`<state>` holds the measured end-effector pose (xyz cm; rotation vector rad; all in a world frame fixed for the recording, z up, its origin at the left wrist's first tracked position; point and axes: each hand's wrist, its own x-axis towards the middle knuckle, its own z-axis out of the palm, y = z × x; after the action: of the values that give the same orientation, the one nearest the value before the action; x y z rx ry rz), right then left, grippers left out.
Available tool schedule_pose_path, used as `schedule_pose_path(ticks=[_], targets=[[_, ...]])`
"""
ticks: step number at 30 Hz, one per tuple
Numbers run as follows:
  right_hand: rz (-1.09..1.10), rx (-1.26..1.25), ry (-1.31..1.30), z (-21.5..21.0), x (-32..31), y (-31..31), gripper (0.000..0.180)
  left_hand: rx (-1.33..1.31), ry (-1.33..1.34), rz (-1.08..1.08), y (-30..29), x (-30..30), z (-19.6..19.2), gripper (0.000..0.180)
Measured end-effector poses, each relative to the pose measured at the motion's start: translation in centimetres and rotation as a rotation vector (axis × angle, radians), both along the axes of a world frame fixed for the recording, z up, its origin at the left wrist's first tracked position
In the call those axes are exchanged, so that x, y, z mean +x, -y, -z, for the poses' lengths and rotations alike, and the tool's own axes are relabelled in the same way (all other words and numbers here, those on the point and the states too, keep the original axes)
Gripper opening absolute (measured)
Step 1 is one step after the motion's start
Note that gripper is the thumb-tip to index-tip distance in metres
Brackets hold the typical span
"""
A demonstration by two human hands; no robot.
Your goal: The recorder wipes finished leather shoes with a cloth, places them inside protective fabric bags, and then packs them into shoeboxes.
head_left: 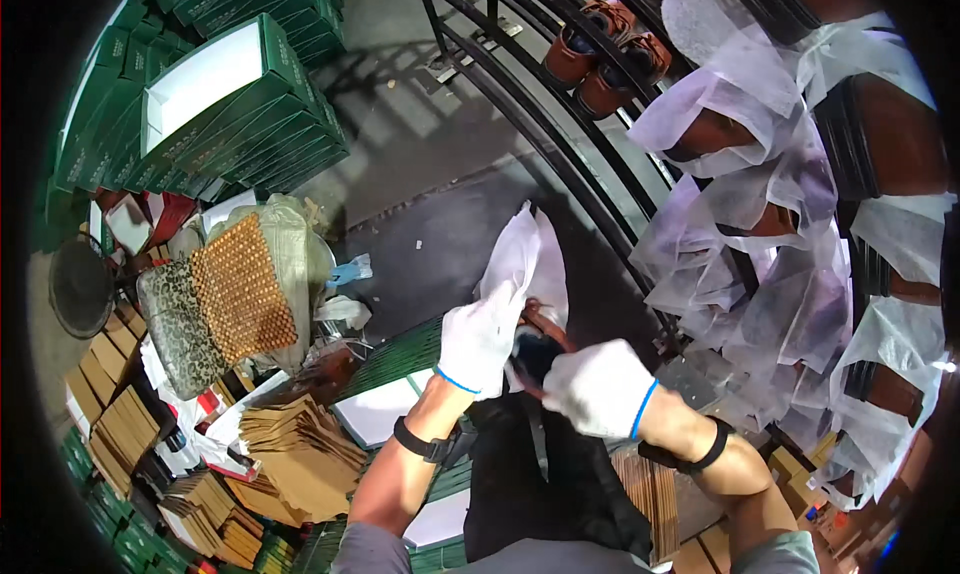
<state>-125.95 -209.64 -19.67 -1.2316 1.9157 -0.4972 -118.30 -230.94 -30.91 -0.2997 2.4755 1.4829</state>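
Observation:
My left hand, in a white glove, grips a brown shoe together with the thin white wrapping sheet that stands up behind it. My right hand, also in a white glove, is closed on the near side of the same shoe, just right of the left hand. Both hands are over my dark lap. Much of the shoe is hidden by the gloves and the sheet.
A black metal rack curves along the right, carrying brown shoes and several shoes wrapped in white sheets. Green shoe boxes are stacked at the upper left, one open. A beaded seat cushion and piles of flat cardboard lie at the left.

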Motion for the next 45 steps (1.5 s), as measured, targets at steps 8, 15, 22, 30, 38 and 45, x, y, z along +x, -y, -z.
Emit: schedule_pose_path(ticks=[8,15,22,30,38,45], targets=[[0.452,-0.267,-0.196,1.8,0.3,0.6,0.015,-0.044,-0.248,0.122,1.2,0.9,-4.3,0.083],[1.342,-0.24,-0.185,4.7,2.1,0.4,0.009,0.17,-0.104,-0.085,0.2,2.1,-3.4,0.062],[1.217,0.22,-0.738,13.9,-10.8,-4.9,0.025,0.157,-0.187,-0.405,-0.5,-1.5,2.2,0.028],[1.125,0.094,0.542,10.2,-2.9,5.5,0.033,0.886,0.209,-0.81,-1.1,-5.1,2.3,0.027],[0.887,-0.032,-0.575,11.0,-15.7,4.9,0.057,-0.222,-0.227,-0.323,5.1,-4.1,3.3,0.027],[1.127,0.287,-0.556,14.9,-27.3,5.6,0.046,-0.441,-0.318,-0.175,5.4,-4.7,5.9,0.078]])
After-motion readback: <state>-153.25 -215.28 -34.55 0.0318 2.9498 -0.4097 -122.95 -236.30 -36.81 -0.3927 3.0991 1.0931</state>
